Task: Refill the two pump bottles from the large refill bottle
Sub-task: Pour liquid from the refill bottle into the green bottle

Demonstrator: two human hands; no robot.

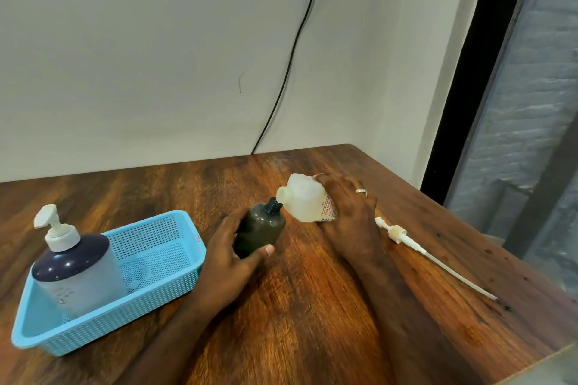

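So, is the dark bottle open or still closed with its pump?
Open: the dark bottle shows a bare threaded neck, and a pump lies on the table.

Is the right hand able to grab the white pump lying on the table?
Probably not yet: the right hand grips the tilted refill bottle. The pump lies just beside it, unblocked.

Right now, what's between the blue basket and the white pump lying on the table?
In the head view, both hands: the left hand holding the dark bottle, the right hand tipping the white refill bottle.
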